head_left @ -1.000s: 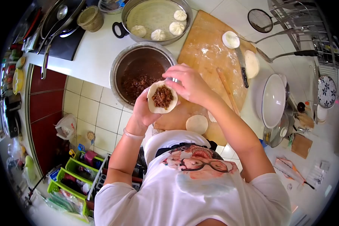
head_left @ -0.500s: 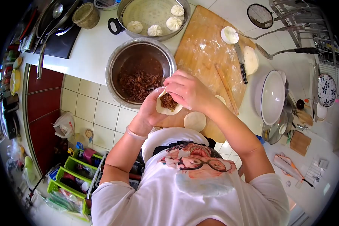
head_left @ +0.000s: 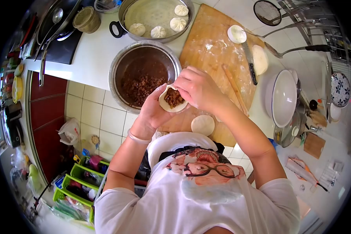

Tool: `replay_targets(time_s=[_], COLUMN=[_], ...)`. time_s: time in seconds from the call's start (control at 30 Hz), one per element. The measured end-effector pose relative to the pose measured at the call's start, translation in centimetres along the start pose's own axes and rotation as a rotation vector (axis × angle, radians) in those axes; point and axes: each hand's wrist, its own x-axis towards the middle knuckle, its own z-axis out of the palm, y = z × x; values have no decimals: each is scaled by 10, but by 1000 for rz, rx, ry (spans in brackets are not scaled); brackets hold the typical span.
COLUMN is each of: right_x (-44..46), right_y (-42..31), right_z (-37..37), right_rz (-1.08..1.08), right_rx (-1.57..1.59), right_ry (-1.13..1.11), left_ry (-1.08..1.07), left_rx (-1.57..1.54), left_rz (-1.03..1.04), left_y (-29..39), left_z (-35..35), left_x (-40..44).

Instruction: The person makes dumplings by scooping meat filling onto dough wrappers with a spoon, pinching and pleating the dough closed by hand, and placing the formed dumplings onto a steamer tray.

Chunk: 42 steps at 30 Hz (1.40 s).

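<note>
A round dough wrapper [head_left: 167, 104] with brown filling [head_left: 174, 98] in its middle rests in my left hand [head_left: 150, 110], whose fingers curl round it from below. My right hand [head_left: 197, 89] pinches the wrapper's upper edge, where the dough is gathered. Just behind and left of my hands is a metal bowl [head_left: 115, 80] of brown minced filling [head_left: 142, 87]. A flat wrapper [head_left: 202, 125] lies on the floured wooden board [head_left: 206, 46], near my body.
Several pleated buns [head_left: 178, 24] sit in a steamer pan [head_left: 121, 15] at the back. On the board are a rolling pin [head_left: 235, 89], a knife [head_left: 250, 64] and a small white bowl [head_left: 236, 34]. A large white basin [head_left: 284, 98] stands at the right.
Both hands have come together at the wrapper, and my right fingers now pinch its edge. The wrapper has closed in a little around the filling. The view has shifted slightly.
</note>
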Motion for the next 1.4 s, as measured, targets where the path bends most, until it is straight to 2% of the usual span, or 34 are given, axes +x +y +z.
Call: replay_targets(time_s=[0.03, 0.1, 0.17, 0.23, 0.33, 0.4, 0.43, 0.47, 0.57, 0.67, 0.73, 0.77, 0.83, 0.9, 1.07, 1.13, 1.17, 1.2, 1.23, 1.27, 1.3, 1.33, 1.4], right_x=[1, 2, 2, 3, 3, 4, 4, 4, -1, -2, -1, -1, 1, 3, 2, 1, 0, 0, -1, -1, 0, 1, -3], right_y=[1, 4, 5, 7, 8, 6, 7, 8, 11, 9, 7, 8, 11, 11, 20, 21, 19, 14, 9, 7, 6, 5, 7], right_z=[2, 7, 9, 9, 6, 0, 0, 0, 7, 7, 6, 6, 9, 11, 8, 9, 6, 0, -4, -4, -3, -2, 9], right_rz=[-4, -172, -211, -251, -159, 157, 161, 216, 291, 247, 55, 54, -133, -181, -258, -163, -160, 52, 265, 264, 354, 447, 371], right_rx=[4, -6, 18, 43, 100, 369, 371, 415, 404, 293, 97, 99, -18, -4, 44, 196, 198, 388, 577, 577, 630, 685, 583], right_ry=[-1, 75, 61, 46, 40, 63, 67, 51, 20, 12, 65, 62, 151, 160, 92, 177, 178, 174, 169, 174, 143, 110, 131], left_ry=[7, -9, -25, 112, 17, 0, -17, -59, 3, -40, -67, -18, 32, 186, 199, 202, 81, -41, -39, 25, 87, 63, 27], left_rx=[3, -4, -9, 102, 240, 204, 171, 25, 13, 30, 13, 21, 25, 94, 74, 79, 125, 170, 170, 97, 26, 30, 35], left_rz=[-4, -7, -18, -23, 17, -50, -120, -49, 15, -1, -1, -7, -10, 7, -39, -52, -99, -146, -150, -41, 68, 86, 81], left_y=[0, 2, 3, 4, 8, 21, 25, 19, 8, 10, 12, 12, 11, 9, 13, 17, 24, 27, 22, 14, 11, 10, 11], left_z=[-1, -5, -4, 4, 22, 35, 39, 18, 12, 6, 4, 3, 9, 18, 18, 29, 37, 40, 41, 42, 41, 34, 20], left_x=[0, 1, 2, 2, -1, -10, -13, -7, 0, 2, 4, 5, 5, 6, 9, 4, -2, -3, -2, 1, 3, 6, 10])
